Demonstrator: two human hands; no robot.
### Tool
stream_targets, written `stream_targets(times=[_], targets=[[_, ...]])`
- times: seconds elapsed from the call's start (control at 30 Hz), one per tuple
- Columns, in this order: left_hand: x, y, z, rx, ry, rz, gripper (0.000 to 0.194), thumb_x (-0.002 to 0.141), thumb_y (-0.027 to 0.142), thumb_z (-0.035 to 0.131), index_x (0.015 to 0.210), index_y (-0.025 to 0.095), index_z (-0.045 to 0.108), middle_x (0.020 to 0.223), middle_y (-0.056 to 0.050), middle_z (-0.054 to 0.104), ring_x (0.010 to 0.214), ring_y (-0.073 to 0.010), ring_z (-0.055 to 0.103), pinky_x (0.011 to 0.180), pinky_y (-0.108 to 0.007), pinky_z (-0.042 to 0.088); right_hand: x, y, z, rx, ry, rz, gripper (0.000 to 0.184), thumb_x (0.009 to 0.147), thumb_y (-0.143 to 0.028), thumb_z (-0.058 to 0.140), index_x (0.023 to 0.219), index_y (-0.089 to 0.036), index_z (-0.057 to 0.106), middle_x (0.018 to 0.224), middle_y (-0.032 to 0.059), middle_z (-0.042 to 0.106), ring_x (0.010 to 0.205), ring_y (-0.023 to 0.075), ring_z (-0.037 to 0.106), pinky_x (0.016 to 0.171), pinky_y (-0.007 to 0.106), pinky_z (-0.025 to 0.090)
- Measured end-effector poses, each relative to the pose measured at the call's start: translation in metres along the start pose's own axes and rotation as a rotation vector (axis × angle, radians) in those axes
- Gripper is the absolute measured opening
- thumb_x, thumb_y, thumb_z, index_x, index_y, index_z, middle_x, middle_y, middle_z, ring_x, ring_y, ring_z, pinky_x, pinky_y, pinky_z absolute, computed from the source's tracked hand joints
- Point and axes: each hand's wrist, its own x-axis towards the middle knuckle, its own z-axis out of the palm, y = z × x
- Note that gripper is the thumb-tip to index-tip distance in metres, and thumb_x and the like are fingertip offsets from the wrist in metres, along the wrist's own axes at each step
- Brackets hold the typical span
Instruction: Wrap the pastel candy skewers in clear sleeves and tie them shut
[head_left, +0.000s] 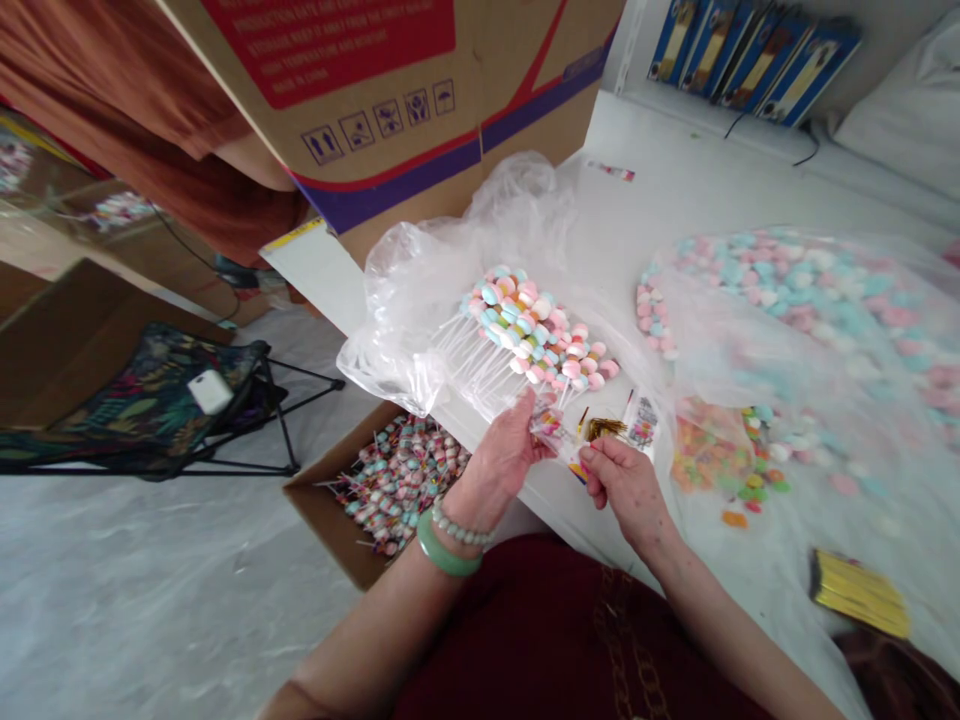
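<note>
wrapped candy [549, 422] held over the bench's [637, 195] near edge
left hand [508, 455] curled closed round it, right hand [619, 488] pinched shut at the wrapper's end; gold ties [606, 429] just beside, candy sticks [536, 330] beyond.

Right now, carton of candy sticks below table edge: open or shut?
Carton open: candy sticks inside show from above, no flap across them.

Folding chair [142, 410] and blue packs [757, 62]
A white object [210, 392] lies on the chair; the packs form a row.
</note>
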Motion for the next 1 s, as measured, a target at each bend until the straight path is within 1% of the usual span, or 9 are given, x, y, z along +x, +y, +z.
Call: stream_targets(times=[0.13,0.3,0.43,0.5,0.6,0.7,0.8,0.9,1.0], targets=[[0.000,0.002,-0.013,0.133,0.073,0.009,0.031,0.064,0.040,0.077,0.071,0.013,0.063,0.066,-0.002,0.063,0.052,-0.0100,0.054,0.050,-0.022,0.044,-0.001,0.006,-0.005,-0.163,-0.034,-0.041,0.034,0.083,-0.044,0.051,0.059,-0.021,0.051,0.045,-0.0048,0.051,0.041,0.0094,0.044,0.042,0.021,0.035],[0.000,0.001,-0.012,-0.029,0.229,0.152,0.033,0.061,0.037,0.079,0.065,0.014,0.056,0.054,0.005,0.050,0.042,-0.0037,0.041,0.040,-0.017,0.031,0.003,0.006,0.003,-0.233,-0.058,-0.036,0.032,0.086,-0.043,0.047,0.063,-0.021,0.054,0.047,-0.0043,0.053,0.042,0.0112,0.048,0.045,0.022,0.038],[-0.010,0.000,-0.008,-0.041,0.104,-0.023,0.038,0.069,0.048,0.072,0.082,0.014,0.063,0.070,-0.001,0.063,0.047,-0.0090,0.054,0.047,-0.023,0.046,0.009,-0.001,0.006,-0.372,0.010,-0.110,0.032,0.088,-0.043,0.044,0.065,-0.022,0.052,0.050,-0.0035,0.055,0.046,0.0124,0.052,0.049,0.023,0.039],[-0.014,0.000,-0.009,-0.012,0.039,-0.048,0.035,0.070,0.043,0.073,0.085,0.012,0.065,0.075,-0.004,0.066,0.052,-0.0119,0.059,0.052,-0.026,0.050,0.012,-0.005,0.005,-0.481,-0.008,-0.165,0.032,0.089,-0.041,0.042,0.064,-0.023,0.050,0.052,-0.0029,0.055,0.050,0.0130,0.054,0.051,0.022,0.038],[-0.014,0.001,-0.017,-0.051,0.058,-0.007,0.022,0.071,0.031,0.074,0.079,0.012,0.065,0.073,-0.003,0.066,0.057,-0.0117,0.060,0.055,-0.024,0.051,0.018,-0.013,0.006,-0.591,-0.081,-0.246,0.033,0.092,-0.040,0.039,0.066,-0.022,0.051,0.057,-0.0016,0.058,0.055,0.0138,0.057,0.055,0.023,0.038],[-0.010,0.007,-0.024,-0.128,0.096,-0.015,0.012,0.075,0.023,0.070,0.079,0.013,0.065,0.073,-0.003,0.066,0.058,-0.0121,0.061,0.057,-0.026,0.053,0.032,-0.025,0.012,-0.759,0.068,-0.289,0.038,0.095,-0.044,0.034,0.073,-0.022,0.056,0.067,0.0018,0.065,0.067,0.0168,0.061,0.061,0.025,0.039],[-0.008,0.015,-0.025,-0.187,0.128,-0.012,0.005,0.081,0.018,0.063,0.080,0.014,0.065,0.073,-0.003,0.067,0.058,-0.0125,0.062,0.060,-0.028,0.055,0.053,-0.036,0.025,-1.068,0.229,-0.235,0.038,0.096,-0.047,0.035,0.086,-0.019,0.061,0.080,0.0085,0.069,0.076,0.0220,0.065,0.064,0.028,0.040],[-0.010,0.023,-0.021,-0.251,0.141,-0.046,0.009,0.086,0.017,0.057,0.079,0.014,0.064,0.073,-0.004,0.068,0.061,-0.0146,0.065,0.063,-0.031,0.057,0.073,-0.042,0.033,-1.247,0.209,-0.148,0.030,0.094,-0.035,0.040,0.097,-0.014,0.062,0.088,0.0149,0.070,0.078,0.0248,0.066,0.065,0.031,0.041],[-0.014,0.030,-0.019,-0.337,0.147,-0.057,0.012,0.088,0.017,0.055,0.080,0.015,0.063,0.073,-0.003,0.068,0.061,-0.0151,0.065,0.062,-0.032,0.058,0.080,-0.043,0.024,-1.173,0.257,-0.098,0.025,0.090,-0.023,0.041,0.096,-0.015,0.064,0.086,0.0135,0.070,0.079,0.0242,0.065,0.066,0.031,0.041]])
